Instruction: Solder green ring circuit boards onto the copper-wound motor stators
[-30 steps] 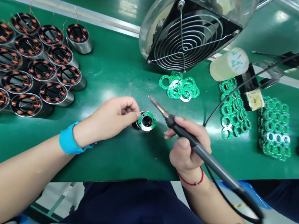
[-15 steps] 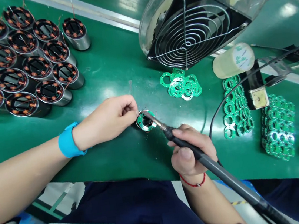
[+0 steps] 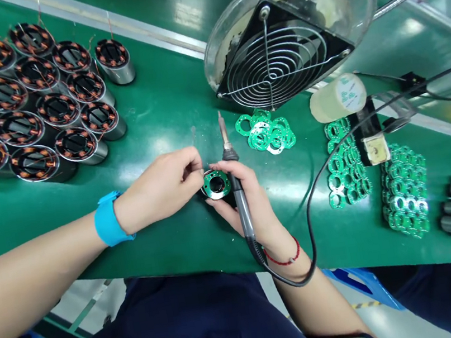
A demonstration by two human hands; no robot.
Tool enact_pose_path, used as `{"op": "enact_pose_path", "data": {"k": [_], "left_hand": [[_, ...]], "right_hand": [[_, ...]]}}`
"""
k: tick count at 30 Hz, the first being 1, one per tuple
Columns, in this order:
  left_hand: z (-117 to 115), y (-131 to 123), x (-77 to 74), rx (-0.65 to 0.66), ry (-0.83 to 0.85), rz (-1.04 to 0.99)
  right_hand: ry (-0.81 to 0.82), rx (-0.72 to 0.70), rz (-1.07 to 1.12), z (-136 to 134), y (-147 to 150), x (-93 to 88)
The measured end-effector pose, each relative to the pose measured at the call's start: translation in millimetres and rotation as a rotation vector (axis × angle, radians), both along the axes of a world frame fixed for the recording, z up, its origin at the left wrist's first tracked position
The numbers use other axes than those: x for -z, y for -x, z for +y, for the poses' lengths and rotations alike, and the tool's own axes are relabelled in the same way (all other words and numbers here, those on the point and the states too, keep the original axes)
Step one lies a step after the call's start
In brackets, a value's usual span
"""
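Note:
A stator topped with a ring-shaped green circuit board [image 3: 212, 192] stands on the table in front of me. My left hand [image 3: 168, 183] is pinched at its upper left edge; what the fingertips hold is too small to make out. In my right hand [image 3: 251, 199] lies a soldering iron [image 3: 236, 190], its tip pointing away from me and clear of the board. Thumb and forefinger of that same hand reach around the right side of the stator and touch it.
Many copper-wound stators [image 3: 57, 106] stand at the left. A fan with a wire guard [image 3: 269, 66] hangs ahead, above loose green ring boards [image 3: 266, 132]. Right of them are a pale roll [image 3: 337, 98], an iron stand with sponge [image 3: 376, 150], and stacked board panels [image 3: 404, 190]. The iron's cord [image 3: 310, 224] loops rightward.
My right hand has moved left to the stator, and its finger and thumb now touch it. The iron's tip has swung off the board and points away. My left hand stays pinched there.

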State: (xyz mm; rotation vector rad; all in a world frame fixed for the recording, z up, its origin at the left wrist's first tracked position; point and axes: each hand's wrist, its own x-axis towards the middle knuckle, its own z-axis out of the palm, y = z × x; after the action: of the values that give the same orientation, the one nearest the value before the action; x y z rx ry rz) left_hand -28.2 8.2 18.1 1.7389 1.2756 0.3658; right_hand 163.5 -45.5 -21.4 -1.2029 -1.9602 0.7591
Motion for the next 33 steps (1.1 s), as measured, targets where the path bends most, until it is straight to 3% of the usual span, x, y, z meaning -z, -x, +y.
{"op": "enact_pose_path", "data": {"k": [6, 12, 17, 19, 22, 25, 27, 29, 30, 33], "left_hand": [[-6.7, -0.9, -4.1, 0.119, 0.231, -0.117], [-9.7, -5.2, -7.9, -0.011, 0.490, -0.442], [-9.8, -5.1, -11.6, 0.003, 0.623, -0.481], [-12.8, -5.7, -9.3, 0.011, 0.526, -0.450], [-19.3, -5.6, -2.6, -0.033, 0.120, -0.290], [-25.2, -3.6, 1.9, -0.001, -0.407, -0.114], [-28.0, -2.4, 1.1, 0.041, -0.614, -0.085], [-30.0, -2.3, -2.3, 0.024, -0.647, -0.101], [-30.6, -2.7, -4.4, -0.006, -0.596, -0.115], [-29.8, -5.0, -9.9, -0.087, -0.223, -0.253]], "right_hand": [[-0.193, 0.090, 0.029, -1.1, 5.7, -1.2], [-0.206, 0.090, 0.059, -7.5, -1.7, -19.9], [-0.353, 0.188, -0.070, -10.8, -10.8, -29.6], [-0.390, 0.217, -0.139, -11.1, -10.3, -30.1], [-0.256, 0.292, -0.062, -12.0, -3.6, -32.3], [0.180, 0.386, 0.369, -13.5, 6.6, -37.3], [0.493, 0.389, 0.709, -14.3, 12.3, -40.4], [0.670, 0.361, 0.921, -15.1, 15.8, -41.6], [0.680, 0.360, 0.954, -15.7, 16.4, -41.3], [0.498, 0.389, 0.780, -17.6, 13.2, -37.4]]}}
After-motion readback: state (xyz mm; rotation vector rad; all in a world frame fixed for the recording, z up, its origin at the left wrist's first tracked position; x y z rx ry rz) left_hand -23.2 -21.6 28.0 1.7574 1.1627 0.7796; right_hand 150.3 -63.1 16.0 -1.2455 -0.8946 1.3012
